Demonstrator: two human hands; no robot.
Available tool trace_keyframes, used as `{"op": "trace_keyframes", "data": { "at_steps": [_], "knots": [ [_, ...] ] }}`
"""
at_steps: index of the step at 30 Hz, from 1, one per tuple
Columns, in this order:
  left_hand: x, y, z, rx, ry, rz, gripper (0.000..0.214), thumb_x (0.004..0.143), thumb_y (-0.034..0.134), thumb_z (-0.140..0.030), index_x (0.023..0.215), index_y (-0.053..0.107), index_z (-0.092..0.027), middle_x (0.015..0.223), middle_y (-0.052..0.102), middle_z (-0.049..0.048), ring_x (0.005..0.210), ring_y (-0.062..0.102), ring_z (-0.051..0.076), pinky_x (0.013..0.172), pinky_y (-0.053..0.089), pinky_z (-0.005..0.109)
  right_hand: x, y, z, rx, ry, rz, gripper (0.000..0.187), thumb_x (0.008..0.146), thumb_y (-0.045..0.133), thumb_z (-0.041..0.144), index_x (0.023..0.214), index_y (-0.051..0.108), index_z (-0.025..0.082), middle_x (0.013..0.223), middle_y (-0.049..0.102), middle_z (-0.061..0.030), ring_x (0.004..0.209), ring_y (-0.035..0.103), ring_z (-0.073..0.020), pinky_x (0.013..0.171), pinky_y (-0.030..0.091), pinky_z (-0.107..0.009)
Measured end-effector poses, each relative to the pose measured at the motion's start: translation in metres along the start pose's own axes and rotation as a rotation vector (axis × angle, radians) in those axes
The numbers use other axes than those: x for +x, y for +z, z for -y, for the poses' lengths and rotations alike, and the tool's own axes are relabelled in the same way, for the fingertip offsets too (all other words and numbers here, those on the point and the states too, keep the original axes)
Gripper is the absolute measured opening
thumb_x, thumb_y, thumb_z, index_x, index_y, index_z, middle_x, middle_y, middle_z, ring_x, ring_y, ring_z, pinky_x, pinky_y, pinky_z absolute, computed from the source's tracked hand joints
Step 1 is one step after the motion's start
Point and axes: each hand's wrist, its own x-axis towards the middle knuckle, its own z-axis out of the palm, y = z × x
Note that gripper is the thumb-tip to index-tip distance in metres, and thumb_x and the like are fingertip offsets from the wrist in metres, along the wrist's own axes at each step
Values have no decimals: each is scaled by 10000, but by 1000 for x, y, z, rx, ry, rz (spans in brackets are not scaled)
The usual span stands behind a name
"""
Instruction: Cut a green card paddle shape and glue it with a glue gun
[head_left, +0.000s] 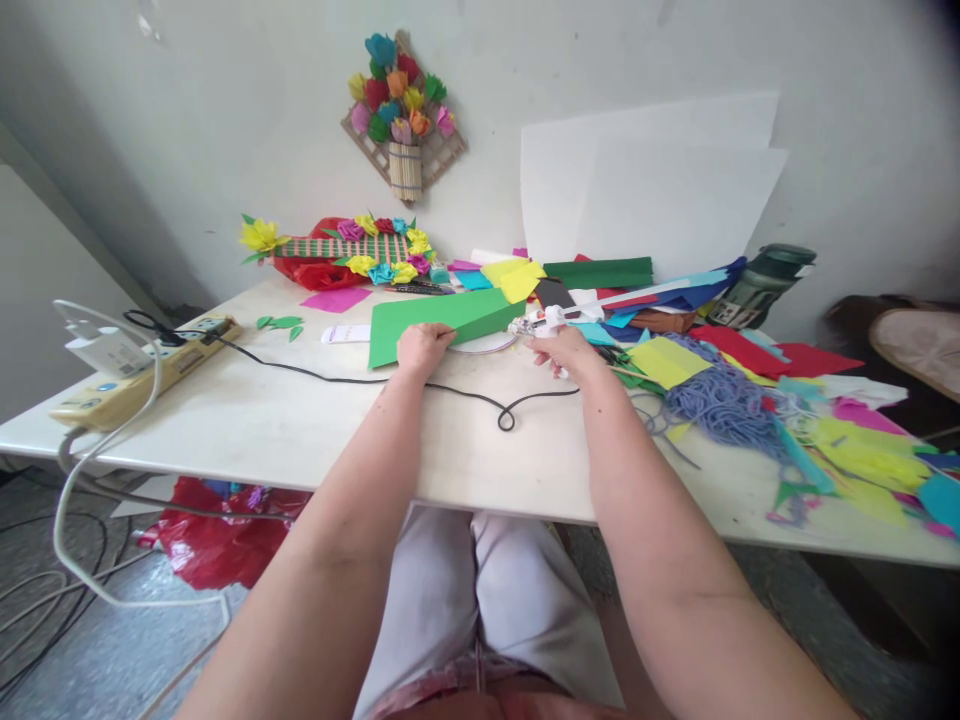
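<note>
My left hand (426, 348) is closed, thumb and fingertips pinching the lower edge of a green paper sheet (405, 318) on the table. The sheet's right part is bent upward. My right hand (566, 352) is curled around a white hot glue gun (553, 317), whose nozzle points left toward the paper's right end. A long white glue stick (637, 293) juts from its back. Part of the grip is hidden by my fingers. A thin curved edge of a round pale piece (487, 348) shows between my hands, under the paper.
A black cord (330, 377) crosses the table from a power strip (142, 375) and loops before my hands. Blue-purple yarn (712, 395), coloured paper scraps and a dark bottle (761, 285) crowd the right. A flower-decorated craft (345, 250) lies behind; green paper leaves (281, 323) lie left.
</note>
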Motion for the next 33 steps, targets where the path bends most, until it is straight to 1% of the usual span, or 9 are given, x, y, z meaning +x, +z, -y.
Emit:
{"op": "trace_keyframes", "data": {
  "at_steps": [4, 8, 17, 27, 33],
  "knots": [
    [0, 1, 0, -2, 10, -4, 326, 768, 491, -484, 982, 681, -328, 951, 688, -1, 893, 603, 191, 719, 441, 246, -1, 6, 0, -12, -55, 62, 203, 667, 689, 276, 732, 560, 134, 446, 545, 30, 273, 370, -41, 286, 288, -171],
    [-1, 1, 1, -12, 17, -13, 320, 766, 492, -481, 974, 682, -328, 939, 690, -5, 879, 606, 190, 704, 441, 248, -1, 12, 0, 2, -55, 71, 213, 656, 699, 286, 735, 574, 134, 460, 544, 23, 314, 415, -55, 286, 294, -169],
    [-3, 0, 0, 7, 31, -15, 327, 781, 476, -476, 992, 675, -327, 943, 690, 1, 876, 605, 187, 703, 436, 243, -5, 20, 7, 6, -76, 113, 243, 650, 712, 309, 729, 554, 142, 446, 513, 35, 328, 409, -56, 281, 291, -164],
    [-2, 3, 3, -11, 59, -35, 319, 776, 475, -480, 965, 683, -329, 913, 693, -1, 853, 607, 188, 680, 428, 242, -8, 26, 11, -14, -22, 99, 265, 630, 727, 322, 676, 532, 149, 426, 486, 44, 297, 366, -46, 274, 279, -175],
    [-2, 2, 2, -9, 64, -36, 311, 775, 475, -473, 957, 684, -331, 911, 693, -7, 848, 607, 186, 659, 421, 241, -13, 27, 15, -51, -5, 80, 222, 645, 698, 311, 669, 540, 157, 425, 487, 42, 261, 353, -56, 255, 280, -195]
  ]
}}
